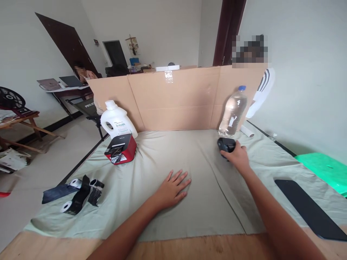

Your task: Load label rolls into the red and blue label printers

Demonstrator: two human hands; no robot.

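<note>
My left hand (175,189) lies flat on the pale green cloth (189,155), fingers spread, holding nothing. Farther off to the right, my right hand (238,157) grips a small black boxy device (225,145) between thumb and fingers. That device is at the foot of a clear plastic bottle (233,113) with a blue cap; its exact kind cannot be made out. On the left, a red and black box-shaped machine (123,150) sits before a white jug (118,119). Several black rolls (81,195), some with white cores, lie nearer on that side.
A cardboard screen (177,101) stands along the table's back. To the right lie a flat dark panel (309,209) and a white tube (247,131), with a green plastic item (322,168) beyond the edge. Other people are behind the screen and at a far-left table.
</note>
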